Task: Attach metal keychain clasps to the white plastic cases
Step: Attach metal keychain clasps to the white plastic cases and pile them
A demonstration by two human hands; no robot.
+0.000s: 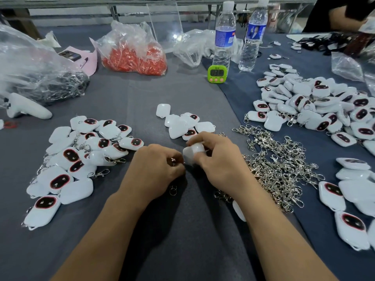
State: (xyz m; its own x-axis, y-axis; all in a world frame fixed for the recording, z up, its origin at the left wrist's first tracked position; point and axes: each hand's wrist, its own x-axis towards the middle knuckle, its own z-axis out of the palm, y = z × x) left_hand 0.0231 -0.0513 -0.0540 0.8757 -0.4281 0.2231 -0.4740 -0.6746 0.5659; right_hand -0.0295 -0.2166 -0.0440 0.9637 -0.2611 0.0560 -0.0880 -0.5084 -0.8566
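Note:
My right hand (218, 159) grips a white plastic case (192, 152) just above the grey cloth at the table's middle. My left hand (157, 167) pinches a small metal clasp (173, 160) right beside the case's left edge. A key ring (173, 189) lies on the cloth under my left hand. Several bare white cases (182, 123) sit just beyond my hands. A heap of loose metal clasps (278, 161) spreads to the right of my right hand. Cases with clasps attached (81, 157) are piled on the left.
A big heap of cases (316, 104) fills the right side, more at the right edge (349, 199). A green timer (216, 74) and two water bottles (224, 35) stand at the back. An orange-filled bag (134, 55) and a dark-filled bag (40, 78) lie left. Another person's arm (345, 15) is far right.

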